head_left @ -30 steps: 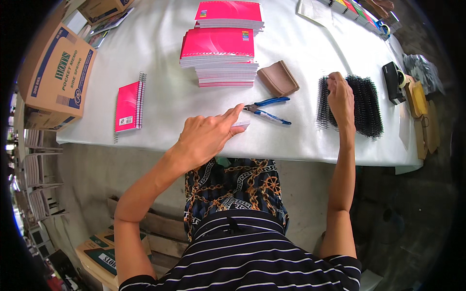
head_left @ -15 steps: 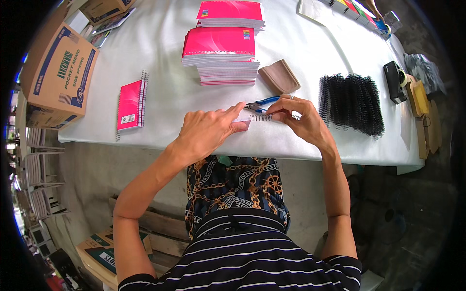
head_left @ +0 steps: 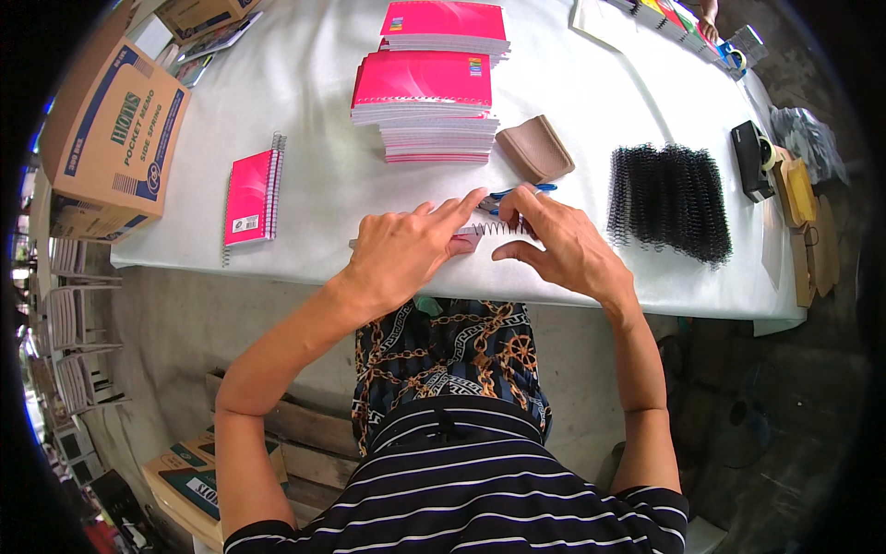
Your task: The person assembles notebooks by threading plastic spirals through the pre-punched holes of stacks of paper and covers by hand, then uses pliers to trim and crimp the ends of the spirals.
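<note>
My left hand is closed over a small pink-covered notebook, hiding most of it. A black spiral coil runs from the notebook's end toward my right hand. That hand has its thumb apart from its bent fingers, and the fingertips are at the coil. Just behind lie blue-handled pliers, partly covered by my right fingers. Stacked pink notebooks stand at the far middle, with a brown curved block beside them. Black spiral coils form a dense pile to the right.
A spiral-bound pink notebook lies at left, near a cardboard box. At the right edge are a black tape dispenser and a yellow packet. Another person's hand shows at far right. The white tablecloth ends near me.
My right thumb and fingers have parted from their pinch on the coil, and the hand has shifted slightly left. My left hand stays on the notebook.
</note>
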### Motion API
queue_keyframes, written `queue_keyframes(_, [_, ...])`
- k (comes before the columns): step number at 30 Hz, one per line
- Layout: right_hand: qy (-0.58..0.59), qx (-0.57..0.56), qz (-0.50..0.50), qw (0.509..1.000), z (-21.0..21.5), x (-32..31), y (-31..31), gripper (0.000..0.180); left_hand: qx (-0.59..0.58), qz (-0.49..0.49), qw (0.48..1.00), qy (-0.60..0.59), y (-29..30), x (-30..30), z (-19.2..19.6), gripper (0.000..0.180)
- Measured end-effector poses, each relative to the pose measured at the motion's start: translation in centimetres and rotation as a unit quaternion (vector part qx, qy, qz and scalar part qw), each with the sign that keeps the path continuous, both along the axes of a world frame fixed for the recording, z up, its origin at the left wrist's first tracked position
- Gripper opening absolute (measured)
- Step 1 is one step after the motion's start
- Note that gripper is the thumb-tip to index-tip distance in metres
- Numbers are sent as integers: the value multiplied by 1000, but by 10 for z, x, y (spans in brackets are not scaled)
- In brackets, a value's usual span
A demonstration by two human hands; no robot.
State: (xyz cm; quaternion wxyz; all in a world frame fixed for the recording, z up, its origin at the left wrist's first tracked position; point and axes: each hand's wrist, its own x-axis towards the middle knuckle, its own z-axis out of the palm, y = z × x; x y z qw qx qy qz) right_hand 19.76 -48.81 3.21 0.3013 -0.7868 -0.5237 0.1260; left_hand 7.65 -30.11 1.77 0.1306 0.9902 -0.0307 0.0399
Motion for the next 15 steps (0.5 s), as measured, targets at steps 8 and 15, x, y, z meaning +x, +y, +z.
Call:
queue_keyframes(8, [33,-86,88,992,5,-6,0,22,44,-45,991,115,-7,2,11,43])
queue_keyframes(15, [-286,-219,-12,933,-33,109,1,57,-19,-164,981,99,-1,-7,3,48])
